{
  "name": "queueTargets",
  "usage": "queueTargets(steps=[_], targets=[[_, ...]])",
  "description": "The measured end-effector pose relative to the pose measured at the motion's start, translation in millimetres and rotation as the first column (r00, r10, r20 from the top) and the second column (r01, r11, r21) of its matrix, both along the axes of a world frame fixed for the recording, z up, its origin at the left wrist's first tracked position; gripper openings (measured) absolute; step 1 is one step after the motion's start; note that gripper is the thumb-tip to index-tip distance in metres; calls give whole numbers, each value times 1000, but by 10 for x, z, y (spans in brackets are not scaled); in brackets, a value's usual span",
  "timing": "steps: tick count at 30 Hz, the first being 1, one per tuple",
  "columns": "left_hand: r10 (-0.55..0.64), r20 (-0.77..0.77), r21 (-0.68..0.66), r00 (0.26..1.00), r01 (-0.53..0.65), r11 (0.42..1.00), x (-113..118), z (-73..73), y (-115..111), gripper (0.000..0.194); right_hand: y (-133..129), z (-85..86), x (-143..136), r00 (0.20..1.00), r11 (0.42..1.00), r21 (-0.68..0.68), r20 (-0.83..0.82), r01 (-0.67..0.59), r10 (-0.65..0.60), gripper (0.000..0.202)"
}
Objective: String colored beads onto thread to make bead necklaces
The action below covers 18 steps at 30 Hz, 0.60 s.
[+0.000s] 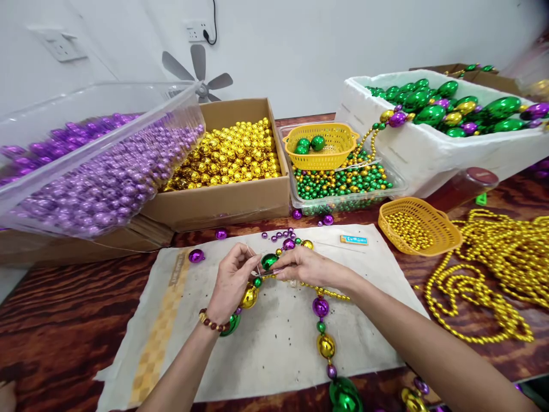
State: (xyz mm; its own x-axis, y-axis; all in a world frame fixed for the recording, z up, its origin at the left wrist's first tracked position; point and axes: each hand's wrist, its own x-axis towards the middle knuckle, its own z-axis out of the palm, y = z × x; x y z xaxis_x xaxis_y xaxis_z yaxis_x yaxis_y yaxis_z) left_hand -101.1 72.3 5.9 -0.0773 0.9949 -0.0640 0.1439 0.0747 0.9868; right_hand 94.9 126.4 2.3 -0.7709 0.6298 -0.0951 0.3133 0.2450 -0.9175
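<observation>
Fingers of my left hand (pixel 234 277) are pinched on a thin white thread (pixel 253 252) beside a large green bead. My right hand (pixel 304 266) grips a slim metal tool (pixel 269 273), perhaps thread snips; its tip meets the left fingertips. Below my hands runs a bead necklace of purple, green and gold beads. A gold bead (pixel 249 297) hangs under my left hand, and a purple bead (pixel 321 307) lies on the strand's right side. Small gold beads (pixel 337 294) pass beneath my right wrist. The exact meeting of thread and tool is partly hidden by fingers.
A pale cloth (pixel 274 366) covers part of the wooden table. Behind it stand a clear purple-bead bin (pixel 107 154), a gold-bead carton (pixel 223 197), a clear tray (pixel 349 200) and a white foam box (pixel 386 137). A yellow basket (pixel 448 232) and gold bead strands (pixel 506 263) lie right.
</observation>
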Motion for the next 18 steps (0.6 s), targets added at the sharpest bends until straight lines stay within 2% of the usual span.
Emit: queueTargets(steps=[7,13,16,18], targets=[[-12,-38,29,999,13,999,-1,-8,10,21,51,-67,-13,1000,997,-68,-16,-27,26,24],[-28,-63,-3,998,27,1000,-13,28,-9,20,30,-35,-29,999,998,-57,14,38,-38,21],[-15,-46,-31,999,14,999,0,14,17,20,18,5,212,989,991,8,53,137,-137,25],[2,-24,-37,1000,-3,999,5,5,43,20,-31,-18,566,963,967,89,102,239,-248,31]])
